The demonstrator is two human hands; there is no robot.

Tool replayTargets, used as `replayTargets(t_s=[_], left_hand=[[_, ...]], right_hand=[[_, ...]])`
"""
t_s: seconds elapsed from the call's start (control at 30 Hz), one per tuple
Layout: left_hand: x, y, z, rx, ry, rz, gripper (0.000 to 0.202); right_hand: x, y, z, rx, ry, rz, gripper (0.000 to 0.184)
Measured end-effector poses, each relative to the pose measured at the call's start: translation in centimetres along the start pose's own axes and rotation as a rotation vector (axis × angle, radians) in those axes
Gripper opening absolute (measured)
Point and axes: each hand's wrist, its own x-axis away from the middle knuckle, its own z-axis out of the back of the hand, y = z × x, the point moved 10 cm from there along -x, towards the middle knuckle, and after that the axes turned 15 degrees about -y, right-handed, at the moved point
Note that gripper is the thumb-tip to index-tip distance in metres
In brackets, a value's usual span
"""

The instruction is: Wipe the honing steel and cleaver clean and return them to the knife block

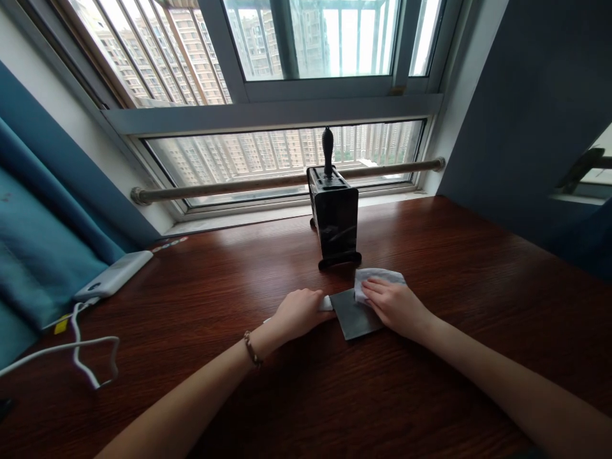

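A cleaver (351, 322) lies flat on the dark wooden table, its grey rectangular blade pointing right. My left hand (300, 313) is closed around its pale handle, and bits of the handle show at both sides of the fist. On the blade, my right hand (394, 305) presses a white cloth (380, 278) with its fingers, covering the blade's upper right part. Just beyond the cleaver stands a black knife block (337, 217), with one black handle (327, 150) sticking up from its top.
A white power bank (115, 275) with a looped white cable (79, 347) rests at the table's left, beside a blue curtain (43, 242). Behind the block, a metal rail (229, 190) crosses the window. A dark wall (530, 115) rises at the right.
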Motion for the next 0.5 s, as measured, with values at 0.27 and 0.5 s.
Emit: replayTargets(t_s=[0.27,0.5], left_hand=[[-0.3,0.3,-0.4,-0.008,-0.039,-0.026,0.028],[-0.3,0.1,-0.5,-0.003,-0.058,-0.016,0.018]], right_hand=[[0.3,-5.5,-0.3,-0.235,-0.031,0.398,0.035],[0.4,-6.7,-0.1,-0.316,-0.064,0.472,0.035]])
